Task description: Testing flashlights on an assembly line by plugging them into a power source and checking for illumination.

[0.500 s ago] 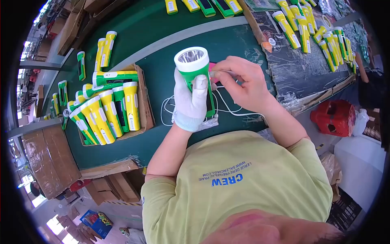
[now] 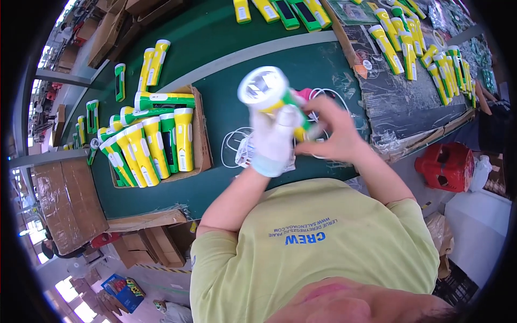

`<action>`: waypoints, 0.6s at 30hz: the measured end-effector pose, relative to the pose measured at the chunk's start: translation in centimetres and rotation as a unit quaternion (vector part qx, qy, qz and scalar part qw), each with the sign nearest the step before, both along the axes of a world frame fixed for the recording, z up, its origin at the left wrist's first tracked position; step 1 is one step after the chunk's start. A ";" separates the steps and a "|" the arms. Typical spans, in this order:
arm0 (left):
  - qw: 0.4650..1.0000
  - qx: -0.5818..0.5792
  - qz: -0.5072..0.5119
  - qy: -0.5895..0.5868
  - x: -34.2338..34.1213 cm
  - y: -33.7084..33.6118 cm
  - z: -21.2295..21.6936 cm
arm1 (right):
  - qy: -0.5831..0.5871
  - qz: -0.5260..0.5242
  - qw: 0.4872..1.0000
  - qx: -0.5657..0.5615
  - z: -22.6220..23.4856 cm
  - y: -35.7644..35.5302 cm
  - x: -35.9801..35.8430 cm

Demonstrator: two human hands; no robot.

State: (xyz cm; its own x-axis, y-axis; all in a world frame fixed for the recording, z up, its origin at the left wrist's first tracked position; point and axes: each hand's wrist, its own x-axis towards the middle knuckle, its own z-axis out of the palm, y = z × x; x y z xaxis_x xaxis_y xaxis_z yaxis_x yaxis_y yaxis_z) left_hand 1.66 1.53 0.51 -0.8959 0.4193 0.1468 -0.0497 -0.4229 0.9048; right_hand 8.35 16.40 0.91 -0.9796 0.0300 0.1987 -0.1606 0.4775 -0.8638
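My left hand [image 2: 276, 134] wears a white glove and is closed around a green and yellow flashlight [image 2: 291, 99]. The flashlight's white-rimmed head [image 2: 263, 88] tilts up to the left. My bare right hand [image 2: 338, 132] curves around the flashlight's tail end, with its fingers smeared by motion; whether it grips the tail I cannot tell. Behind the flashlight lies a pink thing [image 2: 308, 94], partly hidden. A white cable [image 2: 340, 95] loops beyond my right hand, and more white cable [image 2: 228, 141] coils left of my gloved hand beside a white block [image 2: 245, 152], partly covered.
At left, an open cardboard box [image 2: 201, 132] holds several yellow and green flashlights. More flashlights [image 2: 156, 63] stand beyond it. Others [image 2: 386, 49] lie on the dark cardboard at right. A red plastic stool [image 2: 446, 167] is at the right, and another person's arm [image 2: 486, 97] shows beyond.
The flashlight has tipped, its head swinging so the lens faces more toward me. My right hand has moved down to the tail end, away from the cable it was pinching.
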 end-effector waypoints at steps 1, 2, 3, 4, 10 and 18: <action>0.999 -0.007 -0.013 0.037 0.7 0.7 0.0 | 0.051 -0.006 0.997 0.057 -0.8 -1.2 0.2; 0.995 0.009 -0.086 -0.059 1.5 0.7 0.4 | -0.038 0.029 0.998 0.051 -2.4 -0.2 0.7; 0.990 -0.066 -0.052 0.114 0.6 0.8 -1.1 | 0.035 0.018 0.999 0.028 -2.0 0.5 0.2; 0.986 -0.077 -0.041 0.142 0.4 0.7 -1.4 | 0.060 -0.024 0.989 0.133 0.2 2.2 -0.2; 0.892 -0.318 0.137 0.289 -5.7 -5.6 0.4 | -0.042 -0.250 0.965 0.059 0.2 16.1 -0.8; 0.371 -0.765 0.137 0.509 -18.3 -18.8 -0.9 | -0.073 -0.449 0.724 0.519 0.0 33.9 -2.3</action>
State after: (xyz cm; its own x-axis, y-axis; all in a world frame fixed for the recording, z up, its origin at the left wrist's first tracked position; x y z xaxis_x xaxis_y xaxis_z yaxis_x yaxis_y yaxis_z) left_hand -16.65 -17.30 -0.37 -0.7428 0.6230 0.2450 0.5022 0.7606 -0.4115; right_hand 6.00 50.29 0.86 -0.6706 0.5761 0.4674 0.6737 0.7367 0.0585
